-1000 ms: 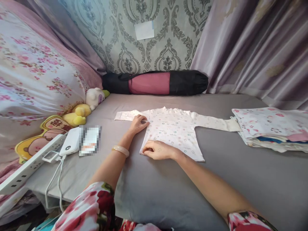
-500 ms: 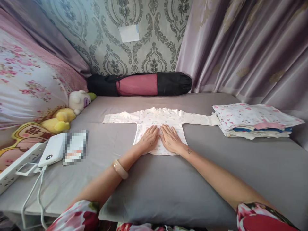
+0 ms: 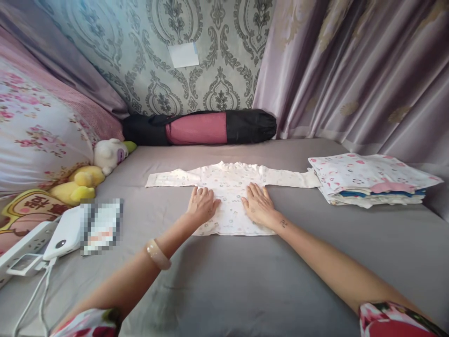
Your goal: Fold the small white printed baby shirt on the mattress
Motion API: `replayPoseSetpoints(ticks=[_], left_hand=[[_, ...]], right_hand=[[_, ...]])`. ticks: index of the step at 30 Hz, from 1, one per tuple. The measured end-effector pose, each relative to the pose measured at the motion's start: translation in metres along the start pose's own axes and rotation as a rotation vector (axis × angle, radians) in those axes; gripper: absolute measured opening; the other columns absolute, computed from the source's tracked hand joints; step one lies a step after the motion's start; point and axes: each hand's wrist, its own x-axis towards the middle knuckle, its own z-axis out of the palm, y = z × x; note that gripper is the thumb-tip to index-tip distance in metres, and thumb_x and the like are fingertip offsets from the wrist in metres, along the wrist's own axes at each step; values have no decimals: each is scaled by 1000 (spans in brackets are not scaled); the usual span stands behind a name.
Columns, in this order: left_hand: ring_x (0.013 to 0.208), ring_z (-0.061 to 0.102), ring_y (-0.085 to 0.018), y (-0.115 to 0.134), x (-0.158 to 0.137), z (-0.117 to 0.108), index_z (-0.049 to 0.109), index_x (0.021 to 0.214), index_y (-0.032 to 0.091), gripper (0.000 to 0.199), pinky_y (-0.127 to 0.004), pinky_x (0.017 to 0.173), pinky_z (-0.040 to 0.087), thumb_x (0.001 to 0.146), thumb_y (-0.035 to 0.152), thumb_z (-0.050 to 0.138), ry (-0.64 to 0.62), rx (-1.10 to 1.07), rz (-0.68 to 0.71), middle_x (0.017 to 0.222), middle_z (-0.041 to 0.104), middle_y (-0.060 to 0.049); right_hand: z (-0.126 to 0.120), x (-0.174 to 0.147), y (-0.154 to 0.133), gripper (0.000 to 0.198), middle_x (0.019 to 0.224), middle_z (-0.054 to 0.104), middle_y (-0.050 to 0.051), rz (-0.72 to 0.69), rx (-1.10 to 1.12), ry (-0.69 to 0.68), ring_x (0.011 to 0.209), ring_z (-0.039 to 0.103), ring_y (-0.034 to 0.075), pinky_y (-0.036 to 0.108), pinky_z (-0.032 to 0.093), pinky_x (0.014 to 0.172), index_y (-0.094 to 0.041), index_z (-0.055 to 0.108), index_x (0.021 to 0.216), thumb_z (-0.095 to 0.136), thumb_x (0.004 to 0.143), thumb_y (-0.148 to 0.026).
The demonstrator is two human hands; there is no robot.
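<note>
A small white long-sleeved shirt (image 3: 229,206) with a faint print lies flat, its sleeves spread to both sides and its collar away from me. My left hand (image 3: 203,204) rests palm down on the left edge of the shirt's body, fingers stretched out and holding nothing. On the right edge of the body lies my right hand (image 3: 259,205), also flat with its fingers extended. The right sleeve's cuff touches a stack of folded clothes (image 3: 373,180). A pale bangle (image 3: 158,254) circles my left wrist.
Grey sheet (image 3: 224,285) lies under everything. A rolled black and pink mat (image 3: 196,128) sits against the wall. To the left are plush toys (image 3: 110,156), a white power bank (image 3: 68,231) with cables, a power strip (image 3: 31,243) and a blurred packet (image 3: 101,229). Curtains hang right.
My hands have slid apart from the middle of the shirt to its two side edges. The shirt stays spread flat. The camera view has shifted slightly.
</note>
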Motion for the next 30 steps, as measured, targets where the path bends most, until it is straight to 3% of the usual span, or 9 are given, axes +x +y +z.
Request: replayPoseSetpoints(ticks=[2, 5, 8, 12, 20, 27, 30], left_hand=[[112, 58, -35, 10, 24, 4, 62, 106, 13, 37, -53, 104, 38, 94, 39, 39, -39, -18, 34, 110, 64, -21], [132, 45, -31, 20, 60, 20, 54, 124, 12, 39, -47, 108, 37, 95, 27, 34, -52, -113, 101, 136, 53, -20], [142, 32, -31, 19, 88, 39, 44, 138, 15, 47, -50, 114, 29, 95, 28, 32, -71, -174, -6, 151, 40, -17], [145, 26, -33, 9, 111, 53, 39, 144, 18, 52, -56, 116, 22, 96, 37, 31, -46, -220, -127, 155, 35, -15], [140, 33, -38, -7, 126, 51, 43, 143, 16, 56, -59, 112, 22, 95, 44, 34, 87, -198, -299, 148, 44, -19], [139, 35, -37, -11, 127, 55, 47, 141, 19, 54, -59, 112, 22, 95, 44, 34, 102, -173, -293, 145, 47, -17], [137, 37, -36, -12, 125, 55, 49, 138, 21, 51, -59, 111, 24, 94, 44, 36, 128, -189, -279, 142, 50, -16]], right_hand=[[2, 15, -9, 60, 158, 21, 18, -43, 41, -11, 146, 16, 28, 46, 12, 119, -2, 32, 150, 23, 101, -36], [6, 40, -18, 58, 159, 18, 16, -45, 72, 3, 147, 14, 27, 46, 12, 119, -5, 29, 152, 22, 102, -34], [9, 64, -18, 57, 159, 18, 13, 3, 76, 17, 147, 13, 25, 47, 9, 119, -6, 29, 152, 21, 101, -30], [12, 88, -12, 56, 160, 17, 12, 80, 100, 32, 147, 13, 24, 48, 9, 118, -10, 28, 153, 23, 102, -33], [10, 113, -2, 56, 159, 18, 13, 201, 71, 83, 146, 13, 28, 51, 9, 117, -15, 27, 154, 24, 103, -38], [10, 114, 0, 55, 159, 18, 14, 194, 125, 93, 147, 12, 28, 51, 7, 117, -16, 29, 153, 29, 103, -37], [6, 112, 9, 52, 159, 19, 13, 149, 248, 57, 147, 12, 25, 48, 6, 119, -15, 34, 151, 36, 102, -33]])
